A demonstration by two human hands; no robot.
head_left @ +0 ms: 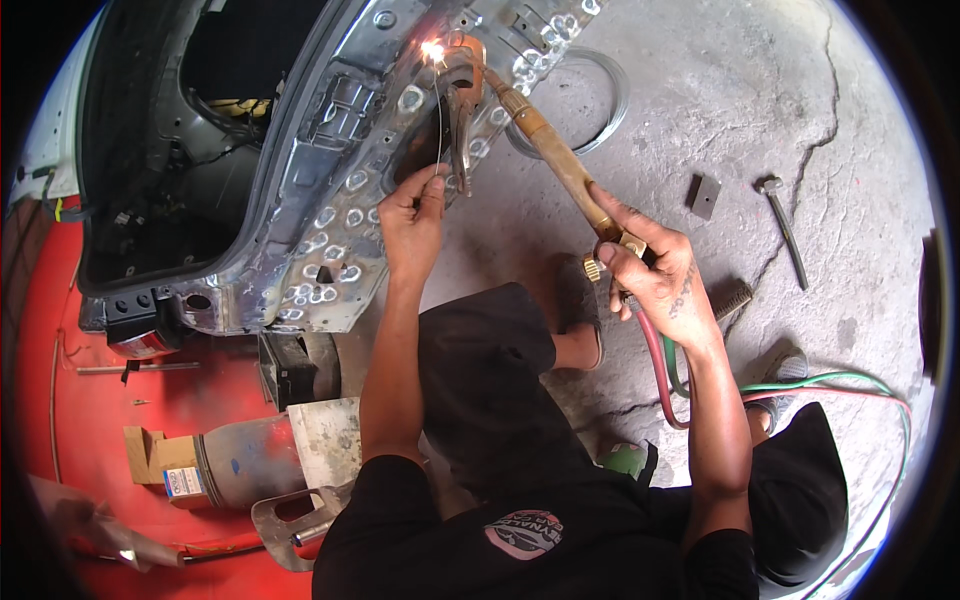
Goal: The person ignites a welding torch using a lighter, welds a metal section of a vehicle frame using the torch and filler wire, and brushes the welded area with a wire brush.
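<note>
My right hand (660, 275) is wrapped round the handle of a brass gas torch (562, 158), with red and green hoses running from its lower end. The torch slants up to the left, its tip near a bright glowing spot (433, 50) on the bare metal car body panel (340, 212). Between thumb and fingers, my left hand (412, 222) pinches a thin filler rod (440, 125), whose far end reaches that glow. Locking pliers (460, 150) hang at the panel just right of the rod. Ringed weld marks dot the panel's edge.
A wire coil (620, 105) lies on the concrete beyond the torch. Farther right are a dark metal block (704, 196) and a hammer (787, 232). The green hose (840, 377) trails along the floor at right. A C-clamp (268, 525) and grey cylinder (250, 465) lie lower left.
</note>
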